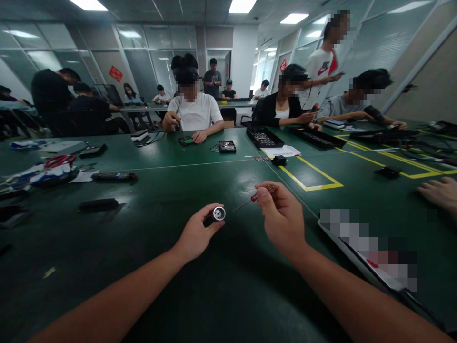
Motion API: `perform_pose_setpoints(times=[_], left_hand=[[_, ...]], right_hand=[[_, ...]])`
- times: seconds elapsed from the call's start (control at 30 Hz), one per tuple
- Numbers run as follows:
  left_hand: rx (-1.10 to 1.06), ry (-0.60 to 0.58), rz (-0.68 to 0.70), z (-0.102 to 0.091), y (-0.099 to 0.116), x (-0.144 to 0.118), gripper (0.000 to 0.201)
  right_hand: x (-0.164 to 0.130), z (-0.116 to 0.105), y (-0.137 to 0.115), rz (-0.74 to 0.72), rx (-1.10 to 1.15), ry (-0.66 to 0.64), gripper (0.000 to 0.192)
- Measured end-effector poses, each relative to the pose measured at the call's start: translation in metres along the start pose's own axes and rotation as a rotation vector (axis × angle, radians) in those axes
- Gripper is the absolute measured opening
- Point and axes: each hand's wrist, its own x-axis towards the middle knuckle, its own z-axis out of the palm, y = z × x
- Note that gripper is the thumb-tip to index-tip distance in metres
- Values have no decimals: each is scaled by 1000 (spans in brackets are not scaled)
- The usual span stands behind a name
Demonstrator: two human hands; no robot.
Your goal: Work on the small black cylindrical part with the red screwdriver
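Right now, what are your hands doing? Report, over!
Left hand pinches a small round metal part. Right hand holds a thin red-handled tool, tip aimed toward the part, not touching. Green table beneath, nothing between the two.

A Nike swoosh on the standing person's white shirt (323, 66)

Both forearms extended; left hand (195, 233) fingers pinched, right hand (282, 216) raised, fingers apparently pinched.
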Motion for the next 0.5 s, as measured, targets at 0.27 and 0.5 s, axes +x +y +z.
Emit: perform_pose_setpoints(times=[0.27,0.5], left_hand=[[-26,-8,20,0,-4,1,42],[-13,-5,28,-1,-6,1,42]], right_hand=[[-8,0,3,-54,-12,-161,16],[-8,3,7,-50,-130,-216,18]])
